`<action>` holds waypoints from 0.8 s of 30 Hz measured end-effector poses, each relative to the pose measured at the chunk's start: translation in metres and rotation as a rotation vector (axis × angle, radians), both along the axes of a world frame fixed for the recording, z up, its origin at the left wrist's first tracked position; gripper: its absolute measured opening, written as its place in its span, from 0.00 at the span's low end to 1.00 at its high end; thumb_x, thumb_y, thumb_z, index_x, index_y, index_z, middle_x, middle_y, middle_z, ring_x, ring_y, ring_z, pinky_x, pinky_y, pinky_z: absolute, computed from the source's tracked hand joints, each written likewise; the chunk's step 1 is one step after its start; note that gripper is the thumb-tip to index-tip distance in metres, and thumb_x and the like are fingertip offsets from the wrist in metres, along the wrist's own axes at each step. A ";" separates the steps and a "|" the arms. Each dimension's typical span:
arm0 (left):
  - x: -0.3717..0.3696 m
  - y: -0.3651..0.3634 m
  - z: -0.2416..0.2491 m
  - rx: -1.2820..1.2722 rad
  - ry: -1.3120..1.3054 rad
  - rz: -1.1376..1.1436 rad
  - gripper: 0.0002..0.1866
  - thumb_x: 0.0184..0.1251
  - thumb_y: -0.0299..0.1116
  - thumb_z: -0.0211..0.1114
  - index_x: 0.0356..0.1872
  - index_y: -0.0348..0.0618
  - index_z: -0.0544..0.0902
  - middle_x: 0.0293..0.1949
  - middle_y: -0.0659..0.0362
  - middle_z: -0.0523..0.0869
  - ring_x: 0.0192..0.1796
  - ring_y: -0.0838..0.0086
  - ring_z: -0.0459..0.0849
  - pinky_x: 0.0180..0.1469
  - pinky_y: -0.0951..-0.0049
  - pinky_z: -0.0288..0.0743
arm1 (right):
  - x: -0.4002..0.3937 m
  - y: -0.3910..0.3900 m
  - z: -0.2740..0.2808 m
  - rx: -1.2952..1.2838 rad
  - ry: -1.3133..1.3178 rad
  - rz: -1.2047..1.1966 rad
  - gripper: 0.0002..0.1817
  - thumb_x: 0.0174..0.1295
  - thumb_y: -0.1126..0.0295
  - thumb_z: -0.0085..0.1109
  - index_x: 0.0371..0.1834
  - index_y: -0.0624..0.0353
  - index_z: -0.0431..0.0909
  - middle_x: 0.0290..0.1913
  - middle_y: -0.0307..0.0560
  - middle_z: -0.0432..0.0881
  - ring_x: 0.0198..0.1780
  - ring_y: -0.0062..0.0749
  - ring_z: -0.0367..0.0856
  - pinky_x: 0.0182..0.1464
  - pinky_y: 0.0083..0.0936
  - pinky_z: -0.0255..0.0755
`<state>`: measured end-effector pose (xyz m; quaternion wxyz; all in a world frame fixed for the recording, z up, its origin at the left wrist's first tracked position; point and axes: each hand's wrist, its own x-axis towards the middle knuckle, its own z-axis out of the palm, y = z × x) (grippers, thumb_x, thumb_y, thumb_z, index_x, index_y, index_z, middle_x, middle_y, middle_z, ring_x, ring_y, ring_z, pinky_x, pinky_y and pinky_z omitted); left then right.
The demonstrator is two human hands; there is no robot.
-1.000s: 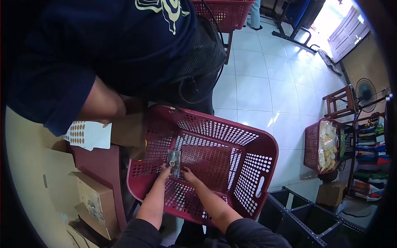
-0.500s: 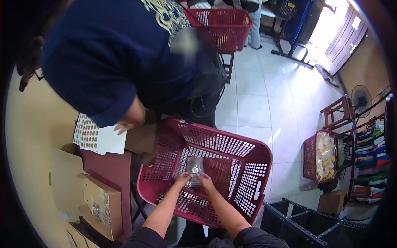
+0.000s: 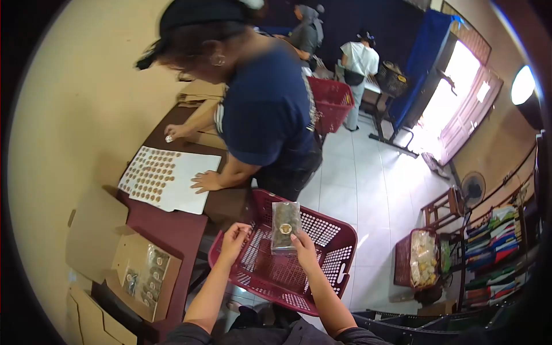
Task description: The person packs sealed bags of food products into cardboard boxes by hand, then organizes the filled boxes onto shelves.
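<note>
A clear plastic packet with dark contents and a round label is held up over the red basket. My right hand grips its lower right edge, the thumb lying on the front beside the label. Left of the packet, apart from it, is my left hand, above the basket's left side. Its fingers are curled together in a pinch, and whatever may be between them is too small to make out.
To my left, an open cardboard box holds several similar packets on a dark red table. A co-worker leans over a sheet of round stickers. Another red basket with bagged goods stands at right.
The packet has come up from inside the basket, and my left hand has moved off it to the left. The view has tilted up, showing more of the co-worker and the sticker sheet.
</note>
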<state>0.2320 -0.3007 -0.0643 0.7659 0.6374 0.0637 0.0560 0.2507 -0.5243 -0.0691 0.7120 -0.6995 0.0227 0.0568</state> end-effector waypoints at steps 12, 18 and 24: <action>-0.181 0.186 0.096 0.160 -0.210 0.508 0.08 0.63 0.26 0.52 0.41 0.43 0.75 0.38 0.65 0.75 0.41 0.83 0.71 0.45 0.80 0.66 | -0.090 0.179 0.150 -0.342 -0.427 0.678 0.12 0.53 0.69 0.64 0.40 0.62 0.79 0.33 0.49 0.82 0.37 0.31 0.80 0.43 0.24 0.71; -0.266 0.207 0.110 0.805 -0.155 0.404 0.17 0.57 0.37 0.64 0.47 0.44 0.77 0.50 0.57 0.77 0.54 0.67 0.74 0.52 0.68 0.67 | -0.129 0.268 0.146 -0.499 -0.585 1.138 0.09 0.51 0.70 0.63 0.34 0.62 0.80 0.31 0.51 0.81 0.33 0.40 0.81 0.38 0.26 0.71; -0.331 0.210 0.094 0.687 0.201 0.385 0.21 0.52 0.42 0.68 0.44 0.40 0.79 0.39 0.47 0.83 0.44 0.55 0.81 0.49 0.65 0.72 | -0.172 0.345 0.156 -0.522 -0.790 1.405 0.11 0.50 0.69 0.64 0.36 0.60 0.80 0.33 0.51 0.81 0.38 0.41 0.80 0.41 0.32 0.72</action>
